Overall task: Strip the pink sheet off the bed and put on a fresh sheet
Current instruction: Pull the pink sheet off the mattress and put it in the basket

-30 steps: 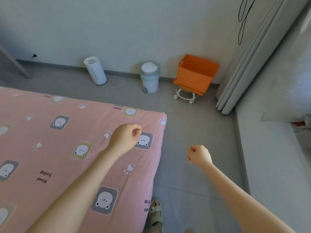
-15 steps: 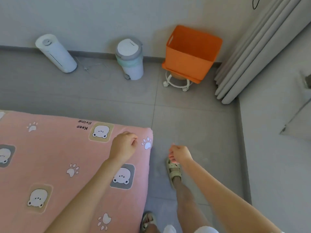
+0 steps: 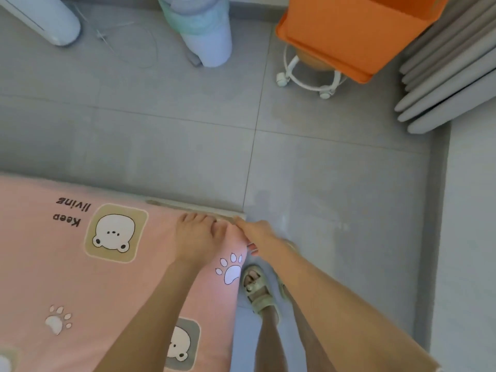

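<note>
Pink sheet [image 3: 107, 277] corner pinched by both hands (fingers curled).

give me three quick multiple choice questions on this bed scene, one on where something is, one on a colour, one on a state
1. Where are both hands?
A. at the bed's corner
B. on the orange bin
C. on the curtain

2. What colour is the wheeled bin by the wall?
A. green
B. orange
C. black

3. How is the pink sheet now?
A. fully off
B. folded on the floor
C. on the bed, corner being lifted

Answers:
1 A, the left hand and right hand meet at the corner.
2 B, the bin is orange.
3 C, the pink sheet covers the bed, with the mattress edge bared at the corner.
</note>
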{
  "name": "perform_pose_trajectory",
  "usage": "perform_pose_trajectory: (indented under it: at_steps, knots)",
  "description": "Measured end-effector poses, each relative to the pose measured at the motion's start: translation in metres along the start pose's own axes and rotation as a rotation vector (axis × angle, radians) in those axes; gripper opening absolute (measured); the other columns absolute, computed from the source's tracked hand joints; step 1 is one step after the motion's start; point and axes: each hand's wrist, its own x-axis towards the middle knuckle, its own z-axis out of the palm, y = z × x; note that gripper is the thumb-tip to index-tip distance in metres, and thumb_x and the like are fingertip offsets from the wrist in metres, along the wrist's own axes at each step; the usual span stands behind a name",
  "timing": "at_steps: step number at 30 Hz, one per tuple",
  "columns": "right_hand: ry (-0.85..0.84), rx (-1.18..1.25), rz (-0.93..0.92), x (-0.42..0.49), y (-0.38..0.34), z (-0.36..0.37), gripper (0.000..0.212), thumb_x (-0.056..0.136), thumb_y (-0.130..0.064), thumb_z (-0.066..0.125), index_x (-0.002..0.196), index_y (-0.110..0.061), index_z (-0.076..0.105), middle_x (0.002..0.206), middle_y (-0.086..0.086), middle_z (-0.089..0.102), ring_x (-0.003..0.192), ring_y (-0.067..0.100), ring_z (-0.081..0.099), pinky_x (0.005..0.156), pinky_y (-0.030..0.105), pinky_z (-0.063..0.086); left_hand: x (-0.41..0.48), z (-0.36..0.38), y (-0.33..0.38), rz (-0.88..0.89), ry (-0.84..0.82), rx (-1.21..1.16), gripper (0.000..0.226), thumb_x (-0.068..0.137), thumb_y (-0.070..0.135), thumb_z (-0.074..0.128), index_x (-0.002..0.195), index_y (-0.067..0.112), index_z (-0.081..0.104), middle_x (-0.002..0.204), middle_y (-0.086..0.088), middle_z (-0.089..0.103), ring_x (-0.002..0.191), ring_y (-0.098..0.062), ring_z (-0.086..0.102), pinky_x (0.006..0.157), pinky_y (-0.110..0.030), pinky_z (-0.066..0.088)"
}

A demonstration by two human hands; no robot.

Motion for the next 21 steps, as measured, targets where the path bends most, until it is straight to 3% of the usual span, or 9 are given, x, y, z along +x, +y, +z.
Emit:
perform_pose_trajectory:
  at_steps: [2,4,6,8,11,15,17,19,21]
  knots:
    - [0.006,0.002,-0.016,0.003,-0.006,0.009,0.029,0.08,-0.034,0.069,0.072,-0.011,0.052,0.064,0.004,0.053,0.059,0.019,0.051,0.055,0.026,0.043,0.005,-0.002,-0.004,0.007,0.068,-0.025,0.053,0.078,0.047,0.029,0.067,0.016,0.071,0.07,0.001,0.067,0.075,-0.026,0.061,0.072,-0.033,0.036]
    - [0.097,-0.084,-0.147,-0.011,-0.006,0.012,0.035,0.083,-0.021,0.064,0.056,-0.015,0.043,0.053,0.001,0.04,0.054,0.017,0.038,0.051,0.026,0.032,0.013,-0.012,-0.009,0.014,0.042,-0.076,0.06,0.075,0.053,0.024,0.079,0.018,0.072,0.077,0.001,0.068,0.081,-0.028,0.062,0.073,-0.033,0.036]
    - [0.195,-0.148,-0.371,-0.042,0.008,0.011,0.042,0.085,-0.019,0.06,0.05,-0.013,0.037,0.049,0.002,0.034,0.052,0.016,0.029,0.049,0.031,0.026,0.021,-0.028,-0.009,0.029,-0.071,-0.073,0.076,0.068,0.062,0.016,0.105,0.023,0.07,0.099,0.0,0.067,0.101,-0.027,0.058,0.088,-0.034,0.036]
    - [0.213,-0.122,-0.587,-0.085,0.024,0.011,0.035,0.084,-0.021,0.059,0.055,-0.006,0.045,0.051,0.003,0.043,0.051,0.014,0.035,0.051,0.035,0.032,0.026,-0.042,-0.011,0.083,-0.267,-0.008,0.084,0.061,0.07,0.014,0.118,0.033,0.063,0.121,0.006,0.059,0.118,-0.021,0.048,0.102,-0.032,0.029]
    - [0.146,-0.102,-0.7,-0.112,0.035,0.01,0.031,0.083,-0.024,0.056,0.059,-0.005,0.05,0.052,0.005,0.052,0.051,0.021,0.049,0.052,0.035,0.039,0.027,-0.059,-0.014,0.121,-0.518,-0.021,0.049,0.075,0.064,0.042,0.108,0.037,0.066,0.121,0.012,0.059,0.117,-0.015,0.048,0.101,-0.03,0.034]
    - [0.017,0.046,-0.443,-0.091,0.018,-0.005,0.023,0.087,-0.015,0.062,0.068,-0.001,0.059,0.054,-0.006,0.051,0.049,0.004,0.048,0.053,0.019,0.038,0.022,-0.064,-0.016,0.174,-0.44,0.026,0.018,0.087,0.038,0.061,0.102,0.035,0.071,0.112,0.01,0.062,0.111,-0.015,0.054,0.094,-0.029,0.04]
    - [-0.032,0.19,-0.252,-0.07,0.009,-0.009,0.031,0.089,-0.028,0.06,0.086,0.003,0.062,0.072,-0.001,0.055,0.069,0.008,0.052,0.068,0.022,0.043,0.023,-0.061,-0.011,0.17,-0.424,0.06,0.018,0.087,0.036,0.059,0.102,0.034,0.07,0.113,0.01,0.063,0.11,-0.016,0.055,0.092,-0.029,0.04]
    - [-0.097,0.204,-0.099,-0.051,0.004,-0.01,0.033,0.091,-0.042,0.054,0.097,-0.01,0.058,0.091,-0.001,0.056,0.089,0.016,0.055,0.085,0.032,0.045,0.025,-0.054,-0.007,0.161,-0.408,0.103,0.022,0.088,0.036,0.056,0.107,0.033,0.067,0.118,0.008,0.061,0.114,-0.018,0.053,0.093,-0.028,0.039]
    - [-0.178,0.094,-0.024,-0.041,0.003,-0.004,0.02,0.092,-0.03,0.054,0.103,-0.014,0.058,0.086,0.001,0.055,0.079,0.017,0.055,0.077,0.032,0.046,0.02,-0.047,-0.01,0.116,-0.377,0.149,0.033,0.088,0.038,0.049,0.118,0.031,0.06,0.125,0.004,0.056,0.121,-0.02,0.047,0.097,-0.03,0.034]
